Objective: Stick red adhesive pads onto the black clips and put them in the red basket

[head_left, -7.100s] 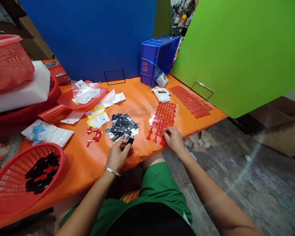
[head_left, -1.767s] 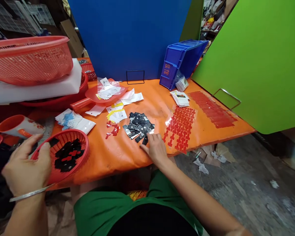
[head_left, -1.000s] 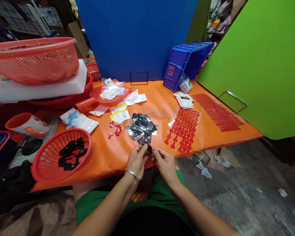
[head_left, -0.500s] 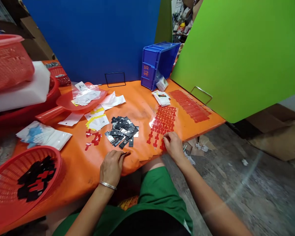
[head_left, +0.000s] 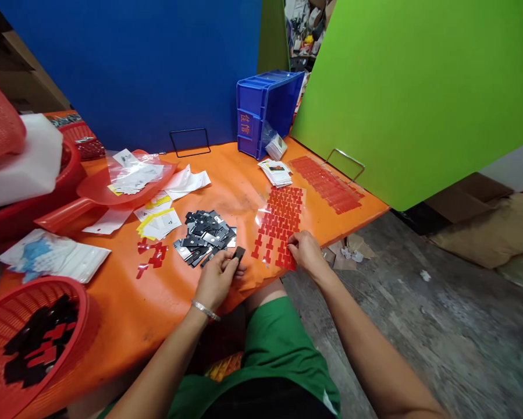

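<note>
Between the thumb and fingers of my left hand [head_left: 220,276] is a small flat black piece [head_left: 238,254], raised just above the table's front edge. A pile of similar black and silver pieces [head_left: 206,235] lies right behind that hand. My right hand [head_left: 307,253] pinches at a red T-shaped sticker on the lower right edge of the sticker sheet [head_left: 281,218]; its fingertips partly hide the spot. Loose red stickers [head_left: 153,254] lie left of the pile.
A red basket [head_left: 80,317] at the left holds black pieces with red stickers. Behind are a red scoop [head_left: 86,189] with bagged cards, a blue crate [head_left: 252,116], stacked cards [head_left: 275,173] and more red sheets [head_left: 328,185]. Blue and green boards border the orange table [head_left: 130,308].
My left hand has lifted the black piece and turned it upward, moving right towards the sticker sheet. My right hand stays at the sheet's edge. The whole view has shifted slightly.
</note>
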`<state>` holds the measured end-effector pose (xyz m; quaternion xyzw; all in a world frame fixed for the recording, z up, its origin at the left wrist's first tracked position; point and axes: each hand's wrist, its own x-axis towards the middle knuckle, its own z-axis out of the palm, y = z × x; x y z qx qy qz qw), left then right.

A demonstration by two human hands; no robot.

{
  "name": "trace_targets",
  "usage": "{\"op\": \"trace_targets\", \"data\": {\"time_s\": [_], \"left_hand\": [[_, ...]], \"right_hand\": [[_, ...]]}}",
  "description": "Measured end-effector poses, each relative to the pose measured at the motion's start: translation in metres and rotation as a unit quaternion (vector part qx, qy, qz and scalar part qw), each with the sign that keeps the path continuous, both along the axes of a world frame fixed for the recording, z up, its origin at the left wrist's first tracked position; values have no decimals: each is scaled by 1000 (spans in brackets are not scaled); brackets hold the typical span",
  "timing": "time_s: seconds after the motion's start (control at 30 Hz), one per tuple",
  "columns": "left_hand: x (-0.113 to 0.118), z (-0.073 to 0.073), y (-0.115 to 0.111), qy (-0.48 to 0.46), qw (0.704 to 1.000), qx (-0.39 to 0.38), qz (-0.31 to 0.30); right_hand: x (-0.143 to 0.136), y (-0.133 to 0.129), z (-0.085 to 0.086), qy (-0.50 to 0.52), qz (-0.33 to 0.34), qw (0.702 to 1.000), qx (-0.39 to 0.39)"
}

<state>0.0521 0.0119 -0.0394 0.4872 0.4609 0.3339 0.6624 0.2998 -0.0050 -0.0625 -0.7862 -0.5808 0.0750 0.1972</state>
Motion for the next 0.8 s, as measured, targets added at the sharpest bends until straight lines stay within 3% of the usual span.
{"op": "trace_targets", "data": {"time_s": [0.23, 0.37, 0.5, 0.63, 0.8], "left_hand": [[80, -1, 22, -62, 994, -92, -4], [106, -10, 31, -63, 992, -113, -4], [118, -19, 36, -63, 988, -141, -9], [118, -21, 39, -65, 984, -166, -21], [115, -21, 42, -70, 978, -192, -30]], "right_hand": [[-1, 4, 4, -10, 18, 1000, -13], [-7, -4, -6, -25, 3, 999, 44], [-12, -9, -14, -15, 13, 995, 96], [-11, -6, -11, 14, -13, 995, 94], [-3, -6, -1, 141, -21, 986, 85]]}}
